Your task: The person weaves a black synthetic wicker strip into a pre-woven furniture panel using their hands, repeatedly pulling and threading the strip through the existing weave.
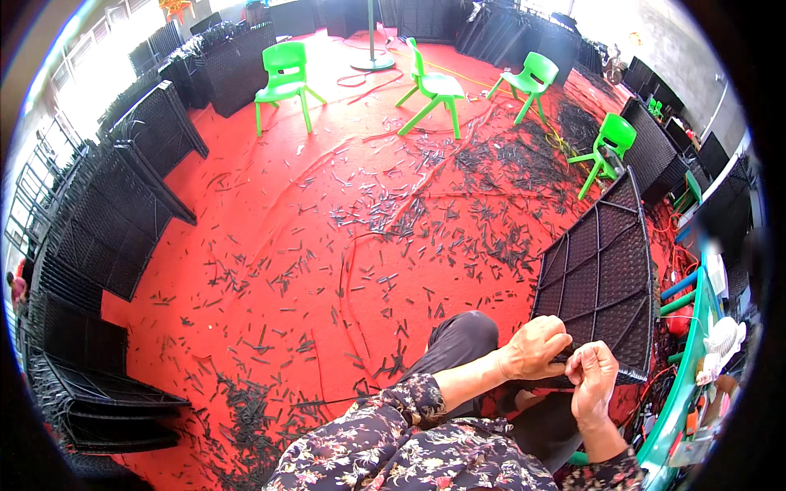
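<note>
A black woven panel (596,260) with a ribbed frame stands tilted to my right, its lower edge close to my knees. Over its near lower corner, my left hand (536,348) is closed, knuckles up. My right hand (594,376) is also closed, thumb and fingers pinched together beside the left. The two hands almost meet at the panel's edge. Whatever sits between their fingers is too small or hidden to make out.
Short black strips (385,209) litter the red floor (205,245). Stacked black panels (98,221) line the left side. Several green chairs (285,72) stand farther off, near a pole (371,33). A green table (684,393) with tools and a white glove (722,348) is close on my right.
</note>
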Demonstrator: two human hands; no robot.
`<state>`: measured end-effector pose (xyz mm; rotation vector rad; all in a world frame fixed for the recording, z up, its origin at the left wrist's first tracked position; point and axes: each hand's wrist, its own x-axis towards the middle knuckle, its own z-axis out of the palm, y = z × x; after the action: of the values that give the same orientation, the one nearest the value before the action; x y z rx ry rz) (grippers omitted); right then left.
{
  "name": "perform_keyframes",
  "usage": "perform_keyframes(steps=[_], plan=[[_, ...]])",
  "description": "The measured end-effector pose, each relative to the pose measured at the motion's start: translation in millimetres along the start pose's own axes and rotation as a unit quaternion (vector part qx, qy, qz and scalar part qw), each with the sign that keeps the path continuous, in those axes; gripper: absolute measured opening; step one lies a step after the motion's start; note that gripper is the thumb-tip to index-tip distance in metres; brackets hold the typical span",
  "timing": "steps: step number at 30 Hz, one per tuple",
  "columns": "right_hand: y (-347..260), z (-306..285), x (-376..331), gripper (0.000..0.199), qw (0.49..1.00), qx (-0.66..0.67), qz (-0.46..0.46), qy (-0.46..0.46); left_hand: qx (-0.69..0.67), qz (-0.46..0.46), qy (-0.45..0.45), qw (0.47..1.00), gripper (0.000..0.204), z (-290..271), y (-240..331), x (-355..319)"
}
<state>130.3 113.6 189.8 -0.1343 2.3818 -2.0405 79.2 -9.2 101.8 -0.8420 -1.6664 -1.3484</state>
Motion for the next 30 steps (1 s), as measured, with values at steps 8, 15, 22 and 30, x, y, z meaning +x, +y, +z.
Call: perform_keyframes(steps=[8,15,22,30], plan=[[-39.2,6.5,31.6,0.032,0.946,-0.267,0.083,-0.162,0.055,0.047,0.057,0.996,0.044,10.0,-22.4,-8.7],[-48.6,-6.2,20.9,0.029,0.962,-0.174,0.170,-0.127,-0.003,0.063,0.060,0.996,0.048,29.9,-30.1,-13.4],[-62.9,-3.7,35.6,0.026,0.927,-0.304,0.135,-0.173,-0.025,0.064,0.036,0.997,0.034,25.1,-26.0,-12.2],[-51.9,-6.4,56.7,0.024,0.973,-0.079,0.171,-0.136,-0.032,0.043,0.042,0.998,0.023,21.7,-14.7,-9.2]])
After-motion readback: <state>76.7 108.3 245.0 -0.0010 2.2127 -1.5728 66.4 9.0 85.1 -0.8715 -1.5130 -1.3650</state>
